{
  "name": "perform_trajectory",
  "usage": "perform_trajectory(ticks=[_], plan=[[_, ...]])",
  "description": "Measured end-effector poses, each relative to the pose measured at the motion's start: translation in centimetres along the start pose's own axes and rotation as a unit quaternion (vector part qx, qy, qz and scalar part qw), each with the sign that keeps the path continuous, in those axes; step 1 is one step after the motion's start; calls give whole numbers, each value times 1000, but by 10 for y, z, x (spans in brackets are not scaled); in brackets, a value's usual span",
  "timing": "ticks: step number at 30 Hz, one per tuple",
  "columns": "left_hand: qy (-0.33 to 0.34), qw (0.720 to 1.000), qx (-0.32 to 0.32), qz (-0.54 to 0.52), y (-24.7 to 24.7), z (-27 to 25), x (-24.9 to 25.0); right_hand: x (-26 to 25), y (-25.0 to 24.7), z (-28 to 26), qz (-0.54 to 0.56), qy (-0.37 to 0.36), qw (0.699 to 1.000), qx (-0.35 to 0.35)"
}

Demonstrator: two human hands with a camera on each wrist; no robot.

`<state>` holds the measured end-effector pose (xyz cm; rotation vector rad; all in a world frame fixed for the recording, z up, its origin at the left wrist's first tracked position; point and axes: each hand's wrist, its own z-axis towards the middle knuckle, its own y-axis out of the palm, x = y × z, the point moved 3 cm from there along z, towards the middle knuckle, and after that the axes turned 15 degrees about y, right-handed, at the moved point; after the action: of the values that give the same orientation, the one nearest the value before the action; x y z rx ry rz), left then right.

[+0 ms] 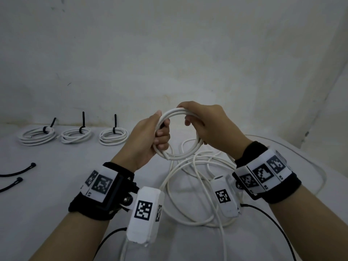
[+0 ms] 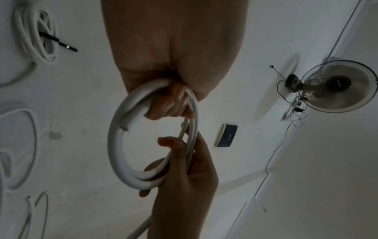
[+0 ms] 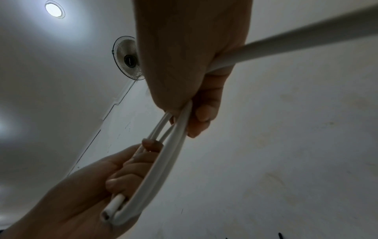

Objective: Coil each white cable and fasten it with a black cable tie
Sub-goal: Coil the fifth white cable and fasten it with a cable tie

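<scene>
Over the pale table (image 1: 56,194), the left hand (image 1: 145,140) and right hand (image 1: 211,129) both grip a white cable (image 1: 175,113) coil, held aloft; its slack pools below. Three tied coils (image 1: 113,135) line the far edge; seemingly two loose ties (image 1: 17,172) lie left.

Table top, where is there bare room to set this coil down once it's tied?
Bare table lies in front of the three tied coils, between the loose black ties and the left hand. A narrower patch sits right of the third coil. It is crowded under both hands, where the loose white cable sprawls.
</scene>
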<state>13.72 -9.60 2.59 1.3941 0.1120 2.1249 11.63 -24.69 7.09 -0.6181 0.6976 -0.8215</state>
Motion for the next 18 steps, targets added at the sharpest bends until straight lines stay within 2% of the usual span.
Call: perform_trajectory(ticks=[6, 10, 13, 18], plan=[[19, 998, -31, 50, 5, -4, 1, 0, 4, 0, 18, 33, 999, -12], [31, 999, -5, 38, 4, -3, 1, 0, 3, -1, 74, 86, 992, -52], [36, 999, 25, -3, 0, 0, 2, 9, -4, -8, 109, 106, 987, -52], [12, 992, 50, -114, -24, 7, 14, 38, -18, -24, 102, 129, 986, -22]])
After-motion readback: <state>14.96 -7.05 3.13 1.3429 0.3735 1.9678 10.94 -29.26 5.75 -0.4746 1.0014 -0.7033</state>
